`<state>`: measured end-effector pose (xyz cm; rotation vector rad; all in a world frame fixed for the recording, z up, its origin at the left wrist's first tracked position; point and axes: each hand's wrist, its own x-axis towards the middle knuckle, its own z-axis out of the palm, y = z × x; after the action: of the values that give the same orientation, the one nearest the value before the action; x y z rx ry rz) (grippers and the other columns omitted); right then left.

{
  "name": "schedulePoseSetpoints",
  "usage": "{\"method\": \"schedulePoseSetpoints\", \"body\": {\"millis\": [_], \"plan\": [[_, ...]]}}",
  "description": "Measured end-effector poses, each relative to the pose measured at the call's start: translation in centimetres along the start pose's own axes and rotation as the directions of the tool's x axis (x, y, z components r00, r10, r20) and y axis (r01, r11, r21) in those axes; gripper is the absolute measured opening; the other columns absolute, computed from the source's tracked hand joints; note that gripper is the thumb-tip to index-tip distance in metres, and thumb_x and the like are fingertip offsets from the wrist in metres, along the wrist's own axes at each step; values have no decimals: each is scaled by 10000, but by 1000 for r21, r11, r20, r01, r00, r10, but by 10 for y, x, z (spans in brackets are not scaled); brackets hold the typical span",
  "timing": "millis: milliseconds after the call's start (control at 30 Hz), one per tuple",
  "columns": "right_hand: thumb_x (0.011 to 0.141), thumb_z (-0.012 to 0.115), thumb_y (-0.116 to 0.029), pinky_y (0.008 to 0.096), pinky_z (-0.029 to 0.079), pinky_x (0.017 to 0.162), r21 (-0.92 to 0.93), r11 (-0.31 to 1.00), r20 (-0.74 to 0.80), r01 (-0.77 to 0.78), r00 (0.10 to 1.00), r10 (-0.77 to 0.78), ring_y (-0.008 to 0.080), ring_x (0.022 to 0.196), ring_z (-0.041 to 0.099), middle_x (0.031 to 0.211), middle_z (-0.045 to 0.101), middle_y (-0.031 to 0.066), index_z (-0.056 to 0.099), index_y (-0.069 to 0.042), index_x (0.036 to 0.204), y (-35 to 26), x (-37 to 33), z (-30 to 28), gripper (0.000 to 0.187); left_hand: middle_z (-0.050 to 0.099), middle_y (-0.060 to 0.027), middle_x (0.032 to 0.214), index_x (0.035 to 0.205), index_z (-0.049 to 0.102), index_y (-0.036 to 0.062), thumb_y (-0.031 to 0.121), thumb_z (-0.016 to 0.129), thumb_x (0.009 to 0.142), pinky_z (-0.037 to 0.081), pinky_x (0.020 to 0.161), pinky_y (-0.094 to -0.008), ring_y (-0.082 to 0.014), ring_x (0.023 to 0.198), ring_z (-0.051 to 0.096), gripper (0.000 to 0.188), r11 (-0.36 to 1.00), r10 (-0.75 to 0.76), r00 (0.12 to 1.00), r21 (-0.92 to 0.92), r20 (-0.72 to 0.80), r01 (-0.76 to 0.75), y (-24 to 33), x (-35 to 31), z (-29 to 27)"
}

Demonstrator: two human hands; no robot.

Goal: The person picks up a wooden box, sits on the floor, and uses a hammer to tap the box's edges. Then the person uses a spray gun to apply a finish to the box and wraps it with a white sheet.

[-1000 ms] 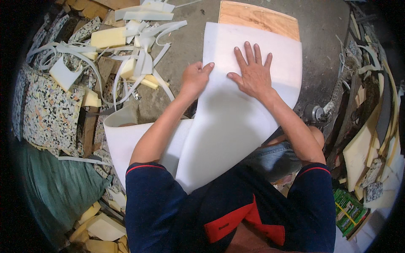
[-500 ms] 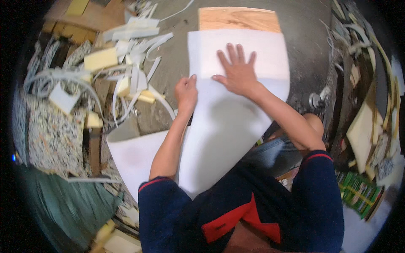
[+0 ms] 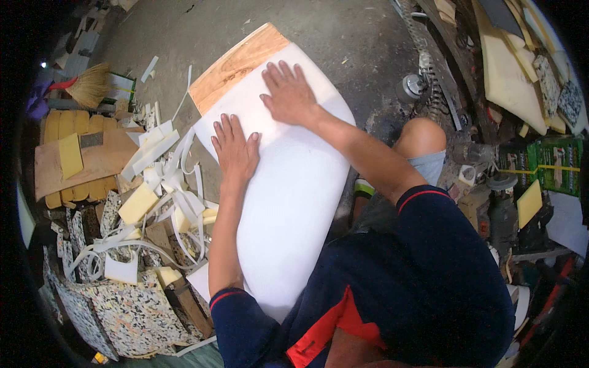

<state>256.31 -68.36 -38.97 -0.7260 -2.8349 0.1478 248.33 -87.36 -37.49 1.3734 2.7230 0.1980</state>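
A large white foam sheet (image 3: 288, 196) lies over a wooden board (image 3: 236, 66), whose grained end shows bare beyond the sheet's far edge. My left hand (image 3: 236, 150) rests flat near the sheet's left edge, fingers stretched out. To its right and farther away, my right hand (image 3: 291, 95) is spread on the sheet close to the exposed wood. Neither hand grips anything. The near end of the sheet runs down to my shirt, and most of the board is hidden underneath it.
White strips and yellow foam offcuts (image 3: 138, 203) are heaped at left, above a speckled foam slab (image 3: 132, 316). A broom (image 3: 92, 87) lies at far left. A round metal object (image 3: 412, 87), my bent knee (image 3: 423, 138) and green packages (image 3: 555, 162) are at right.
My left hand has gone from curled at the sheet's left edge to lying flat on top. My right hand stays flat on it. The view has turned, so board and sheet now slant to the left.
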Motion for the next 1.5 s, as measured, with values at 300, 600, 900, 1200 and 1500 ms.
{"method": "schedulePoseSetpoints", "body": {"millis": [300, 600, 900, 1200, 1500], "plan": [[998, 298, -625, 703, 87, 1152, 186, 803, 282, -566, 813, 509, 418, 1506, 121, 1644, 120, 191, 169, -87, 1585, 70, 6, -38, 807, 124, -292, 1613, 1535, 218, -51, 444, 424, 1004, 90, 1192, -600, -479, 1495, 75, 755, 999, 38, 998, -36, -45, -40, -11, -7, 6], [961, 282, -736, 417, 330, 1149, 817, -28, 536, -576, 741, 405, 345, 1402, 416, 1508, 411, 261, 293, 50, 1518, 148, -46, 5, 963, 298, -253, 1571, 1514, 244, -84, 641, 294, 1003, 184, 1208, -436, -376, 1460, 273, 888, 117, -498, 856, -967, 139, 225, -76, -36, 17], [885, 208, -849, 415, 321, 1147, 836, -363, 501, -412, 842, 198, 340, 1379, 436, 1464, 424, 328, 180, 63, 1544, 138, -54, 52, 1126, 228, -194, 1612, 1547, 183, -47, 814, 164, 918, 196, 1207, -383, -323, 1470, 259, 1066, -45, -569, 795, -974, 208, 222, -63, -57, 45], [832, 145, -903, 538, 142, 1192, 984, -30, 179, -176, 974, 139, 403, 1444, 296, 1476, 427, 304, 179, 35, 1557, 93, 23, -71, 1186, 304, -161, 1586, 1557, 245, 34, 797, 180, 931, 240, 1196, -401, -324, 1426, 337, 989, -302, -369, 918, -953, 144, 28, -114, 6, -74], [769, 174, -954, 649, 59, 1160, 928, 40, 367, -369, 929, 50, 411, 1491, 170, 1572, 281, 278, 98, 10, 1574, 83, 9, -93, 1258, 327, -146, 1577, 1558, 248, 47, 802, 184, 927, 246, 1194, -406, -322, 1416, 352, 987, -354, -255, 952, -933, 166, 68, -100, 13, -74]]}}
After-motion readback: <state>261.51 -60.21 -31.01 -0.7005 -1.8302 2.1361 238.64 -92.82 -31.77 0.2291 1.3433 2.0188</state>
